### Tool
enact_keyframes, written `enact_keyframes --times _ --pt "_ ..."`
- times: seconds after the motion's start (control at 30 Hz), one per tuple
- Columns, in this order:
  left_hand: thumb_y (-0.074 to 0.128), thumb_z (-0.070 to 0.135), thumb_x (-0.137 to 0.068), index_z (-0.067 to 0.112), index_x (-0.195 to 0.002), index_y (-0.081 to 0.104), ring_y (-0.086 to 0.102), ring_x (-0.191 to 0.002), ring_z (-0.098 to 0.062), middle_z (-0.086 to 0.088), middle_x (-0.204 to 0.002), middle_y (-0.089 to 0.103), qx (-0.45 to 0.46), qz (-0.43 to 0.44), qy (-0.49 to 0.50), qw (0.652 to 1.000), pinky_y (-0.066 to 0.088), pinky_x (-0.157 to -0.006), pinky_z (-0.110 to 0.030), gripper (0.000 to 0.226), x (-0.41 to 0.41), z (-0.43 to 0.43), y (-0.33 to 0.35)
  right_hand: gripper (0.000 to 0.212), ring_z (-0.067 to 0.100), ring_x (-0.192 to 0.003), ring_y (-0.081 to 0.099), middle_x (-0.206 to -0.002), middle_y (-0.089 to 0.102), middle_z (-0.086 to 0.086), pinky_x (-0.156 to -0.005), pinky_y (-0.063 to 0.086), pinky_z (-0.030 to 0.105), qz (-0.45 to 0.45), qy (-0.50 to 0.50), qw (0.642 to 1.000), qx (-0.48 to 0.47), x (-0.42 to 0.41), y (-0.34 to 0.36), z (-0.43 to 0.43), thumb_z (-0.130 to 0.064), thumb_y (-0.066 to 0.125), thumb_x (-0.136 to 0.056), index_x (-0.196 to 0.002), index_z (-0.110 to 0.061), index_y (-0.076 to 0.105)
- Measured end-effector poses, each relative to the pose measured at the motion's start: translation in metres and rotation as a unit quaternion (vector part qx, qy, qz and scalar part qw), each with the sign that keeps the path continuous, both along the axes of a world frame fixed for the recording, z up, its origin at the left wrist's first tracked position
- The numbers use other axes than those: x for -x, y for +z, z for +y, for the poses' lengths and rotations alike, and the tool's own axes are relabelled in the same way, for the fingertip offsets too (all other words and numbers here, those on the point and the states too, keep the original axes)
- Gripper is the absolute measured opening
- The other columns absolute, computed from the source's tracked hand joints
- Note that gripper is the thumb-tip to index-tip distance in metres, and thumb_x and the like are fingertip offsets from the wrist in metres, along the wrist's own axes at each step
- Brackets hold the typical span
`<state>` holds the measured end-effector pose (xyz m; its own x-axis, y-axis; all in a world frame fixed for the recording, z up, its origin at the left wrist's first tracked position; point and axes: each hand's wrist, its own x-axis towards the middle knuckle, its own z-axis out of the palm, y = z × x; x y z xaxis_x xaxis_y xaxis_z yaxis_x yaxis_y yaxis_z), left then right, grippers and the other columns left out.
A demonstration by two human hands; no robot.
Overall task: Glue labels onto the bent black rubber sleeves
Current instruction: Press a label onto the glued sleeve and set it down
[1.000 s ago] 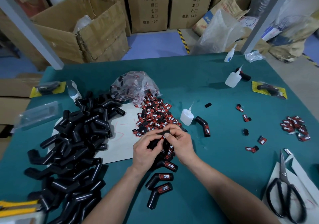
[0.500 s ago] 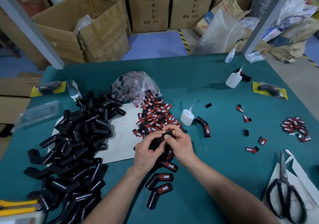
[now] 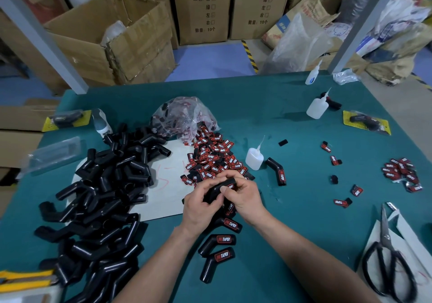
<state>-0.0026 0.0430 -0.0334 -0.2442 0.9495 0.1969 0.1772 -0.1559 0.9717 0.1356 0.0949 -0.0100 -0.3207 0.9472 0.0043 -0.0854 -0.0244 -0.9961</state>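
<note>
1. both hands meet low over the green table [image 3: 292, 125], at the near edge of the label heap [image 3: 215, 160].
2. left hand [image 3: 198, 207] grips a bent black sleeve [image 3: 219, 188], fingers curled round it; right hand [image 3: 247, 197] pinches its upper end, thumb on top.
3. unlabelled sleeves [image 3: 105, 197] are piled to the left; three labelled ones [image 3: 221, 242] lie just below the hands.
4. glue bottle [image 3: 254, 159] stands just right of the heap; scissors [image 3: 388, 263] lie well apart, far right.

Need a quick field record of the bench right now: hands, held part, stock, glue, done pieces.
left hand: grips held sleeve
right hand: grips held sleeve, thumb on top
unlabelled sleeves: heap on the left
loose labels: pile just beyond the hands
glue bottle: upright, right of the labels
labelled sleeves: three lying between the forearms
scissors: lower right, untouched
</note>
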Motion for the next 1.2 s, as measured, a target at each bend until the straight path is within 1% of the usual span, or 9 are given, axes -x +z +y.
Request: enact_keyframes --times 0.17,0.27,0.53,0.67,0.73,0.87,0.93,1.07,1.2 --pt "0.075 0.027 -0.085 0.049 -0.117 0.065 0.072 -0.113 -0.011 0.014 -0.118 0.075 0.006 -0.009 0.004 1.0 0.053 -0.096 -0.02 0.04 0.001 0.0 -0.001 0.014 0.016 -0.109 0.065 -0.116 0.07 0.0 -0.096 0.049 0.028 0.045 0.012 0.999 0.019 -0.001 0.004 -0.001 -0.018 0.07 -0.08 -0.09 -0.016 0.079" --pt "0.076 0.026 -0.086 0.045 -0.117 0.066 0.072 -0.114 -0.013 0.012 -0.119 0.076 0.009 -0.017 0.005 1.0 0.054 -0.096 -0.021 0.038 0.004 -0.001 -0.003 0.012 0.018 -0.113 0.064 -0.124 0.068 0.003 -0.097 0.049 0.03 0.057 0.046 0.997 0.037 -0.002 0.005 -0.001 -0.01 0.072 -0.083 -0.091 -0.013 0.08" --pt "0.075 0.028 -0.087 0.051 -0.117 0.065 0.071 -0.115 -0.011 0.015 -0.121 0.074 0.014 -0.004 0.003 1.0 0.054 -0.098 -0.023 0.039 0.001 0.0 0.001 0.014 0.017 -0.108 0.066 -0.117 0.07 0.0 -0.097 0.05 0.031 0.032 0.029 0.999 0.018 -0.003 0.002 0.0 -0.016 0.072 -0.082 -0.094 -0.017 0.08" --pt "0.076 0.022 -0.087 0.043 -0.113 0.068 0.071 -0.115 -0.013 0.011 -0.119 0.076 -0.012 -0.043 0.02 0.999 0.054 -0.099 -0.023 0.035 -0.001 0.002 0.007 0.019 0.024 -0.12 0.064 -0.129 0.068 0.002 -0.104 0.05 0.042 0.037 0.049 0.997 0.049 -0.006 0.0 0.007 -0.019 0.066 -0.087 -0.097 -0.009 0.079" --pt "0.077 0.019 -0.087 0.038 -0.111 0.068 0.071 -0.116 -0.017 0.007 -0.119 0.076 -0.022 -0.056 0.018 0.998 0.054 -0.1 -0.025 0.032 -0.002 0.002 0.011 0.023 0.028 -0.122 0.063 -0.127 0.07 0.007 -0.105 0.048 0.046 0.047 0.039 0.997 0.05 -0.006 0.0 0.008 -0.019 0.062 -0.089 -0.092 -0.003 0.078" --pt "0.078 0.008 -0.086 0.04 -0.106 0.068 0.071 -0.115 -0.018 0.006 -0.119 0.077 -0.038 -0.058 0.027 0.997 0.054 -0.1 -0.026 0.039 -0.001 0.004 0.014 0.021 0.03 -0.116 0.067 -0.124 0.071 0.015 -0.091 0.055 0.036 0.12 0.018 0.987 0.11 -0.004 0.006 0.008 -0.017 0.063 -0.09 -0.087 -0.001 0.077" --pt "0.076 0.003 -0.085 0.042 -0.104 0.069 0.072 -0.113 -0.015 0.007 -0.118 0.077 -0.028 -0.081 0.039 0.996 0.054 -0.098 -0.023 0.044 0.002 0.005 0.017 0.019 0.03 -0.111 0.069 -0.124 0.07 0.019 -0.086 0.058 0.037 0.164 0.013 0.978 0.131 -0.005 0.009 0.009 -0.011 0.06 -0.093 -0.082 -0.005 0.075" --pt "0.077 0.007 -0.085 0.039 -0.103 0.069 0.073 -0.111 -0.016 0.005 -0.116 0.077 -0.02 -0.082 0.04 0.996 0.055 -0.096 -0.025 0.037 0.001 0.005 0.017 0.024 0.02 -0.103 0.07 -0.111 0.075 0.007 -0.087 0.057 0.038 0.072 -0.024 0.996 0.056 -0.004 0.008 0.009 -0.009 0.064 -0.089 -0.068 -0.017 0.074" --pt "0.078 0.02 -0.084 0.02 -0.102 0.07 0.073 -0.112 -0.022 0.002 -0.115 0.077 -0.02 -0.061 0.024 0.998 0.056 -0.1 -0.034 0.02 0.002 0.005 0.014 0.021 0.011 -0.094 0.066 -0.096 0.074 -0.005 -0.087 0.05 0.028 0.009 -0.067 0.998 0.004 -0.004 0.001 0.009 -0.007 0.063 -0.083 -0.067 -0.018 0.069"
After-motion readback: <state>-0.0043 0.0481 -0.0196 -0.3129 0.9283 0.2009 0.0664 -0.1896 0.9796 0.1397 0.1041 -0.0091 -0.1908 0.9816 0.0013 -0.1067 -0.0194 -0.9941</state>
